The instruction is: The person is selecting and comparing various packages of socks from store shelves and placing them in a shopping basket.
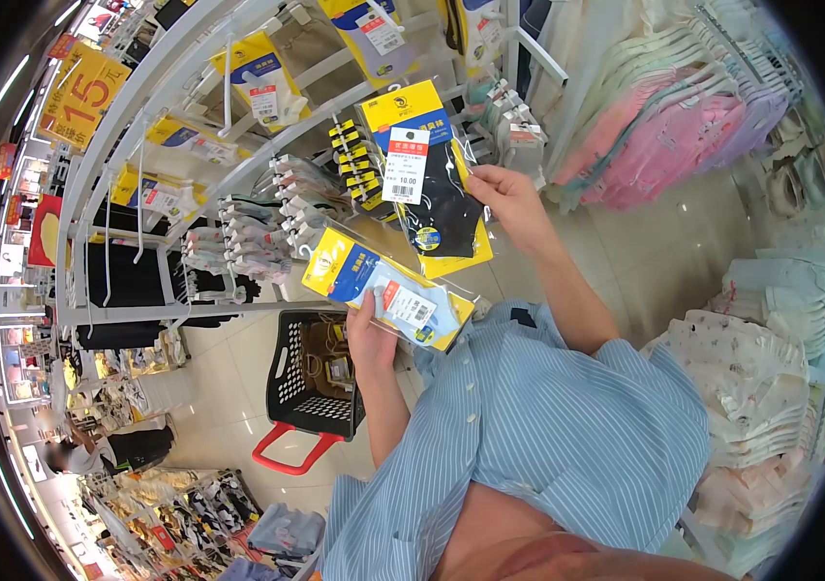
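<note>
My left hand (372, 334) grips the lower edge of a yellow and blue package of light blue socks (388, 290), which carries a white and red price tag. Its thumb lies over the package front. Pinched at its right edge by my right hand (502, 197) is a second yellow and blue package with black socks (446, 208), tagged 10.00. The black sock package is above and to the right of the light blue one, close in front of the hanging rack.
A white rack (146, 107) with hooks of packaged socks curves along the top left. A black basket (320, 378) with a red handle stands on the tiled floor below. Pink and pastel clothes (664, 131) hang at right. Another person (107, 450) is at far left.
</note>
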`<state>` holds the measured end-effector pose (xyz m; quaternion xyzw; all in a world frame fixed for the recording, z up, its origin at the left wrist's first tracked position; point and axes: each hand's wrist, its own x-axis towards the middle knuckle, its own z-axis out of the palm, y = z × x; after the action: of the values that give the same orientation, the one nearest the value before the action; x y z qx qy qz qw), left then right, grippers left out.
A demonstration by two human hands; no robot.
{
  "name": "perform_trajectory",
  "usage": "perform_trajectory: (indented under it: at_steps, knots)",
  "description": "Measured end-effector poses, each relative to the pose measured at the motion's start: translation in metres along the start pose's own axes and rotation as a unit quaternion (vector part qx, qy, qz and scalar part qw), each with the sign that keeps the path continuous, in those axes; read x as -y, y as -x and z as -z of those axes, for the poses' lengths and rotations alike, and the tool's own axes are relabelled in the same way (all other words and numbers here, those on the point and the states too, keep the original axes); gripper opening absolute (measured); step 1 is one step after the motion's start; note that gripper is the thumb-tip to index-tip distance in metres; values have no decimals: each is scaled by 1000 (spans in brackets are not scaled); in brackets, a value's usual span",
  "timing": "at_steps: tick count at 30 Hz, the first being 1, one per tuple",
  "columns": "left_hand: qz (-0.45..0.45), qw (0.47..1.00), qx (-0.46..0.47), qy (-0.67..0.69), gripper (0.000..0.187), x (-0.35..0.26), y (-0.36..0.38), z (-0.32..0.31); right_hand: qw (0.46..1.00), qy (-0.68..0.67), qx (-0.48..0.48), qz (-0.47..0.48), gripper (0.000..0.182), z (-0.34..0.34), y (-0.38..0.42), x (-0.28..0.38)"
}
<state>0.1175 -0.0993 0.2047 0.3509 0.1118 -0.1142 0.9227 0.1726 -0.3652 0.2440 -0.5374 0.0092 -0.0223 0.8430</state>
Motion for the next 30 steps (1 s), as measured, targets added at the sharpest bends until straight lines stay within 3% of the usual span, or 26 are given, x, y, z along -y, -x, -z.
perform_trajectory:
  at_steps: [9,12,30]
  knots:
    - [14,1000,-9,-13,31,0,1,-11,997,71,-29,-7,25,12,-3,-4]
    - [7,1000,-17,-23,32,2,-1,-2,999,2,-39,-6,26,11,-2,4]
    - [25,1000,-11,-15,34,3,-1,-3,999,0,-42,1,27,26,-2,2]
